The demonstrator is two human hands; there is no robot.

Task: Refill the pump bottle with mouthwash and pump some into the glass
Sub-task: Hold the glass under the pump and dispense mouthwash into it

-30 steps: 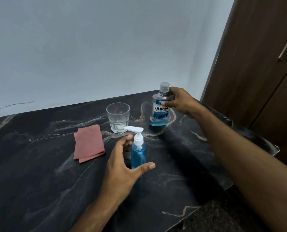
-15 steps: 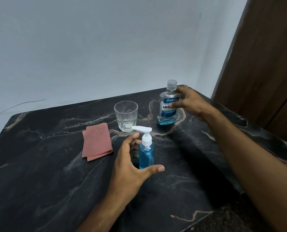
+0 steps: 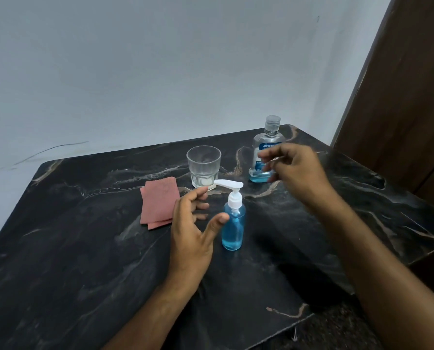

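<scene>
A small pump bottle point(image 3: 233, 224) with blue liquid and a white pump head stands upright mid-table. My left hand point(image 3: 190, 223) is just left of it, fingers spread, thumb tip close to the bottle's side, not gripping it. The clear mouthwash bottle point(image 3: 266, 137), capped, with a little blue liquid at the bottom, stands at the back right. My right hand point(image 3: 294, 170) hovers blurred in front of it, fingers apart, holding nothing and hiding part of its label. A clear glass point(image 3: 203, 166) stands behind the pump bottle.
A folded pink cloth point(image 3: 159, 202) lies left of the glass on the black marble table point(image 3: 72, 248). The table's right edge runs close by a brown wooden door point(image 3: 408, 97). A pale wall stands behind.
My right hand has let go of the mouthwash bottle and drawn back toward me. My left hand has opened away from the pump bottle, thumb lifted. The camera view tilted up.
</scene>
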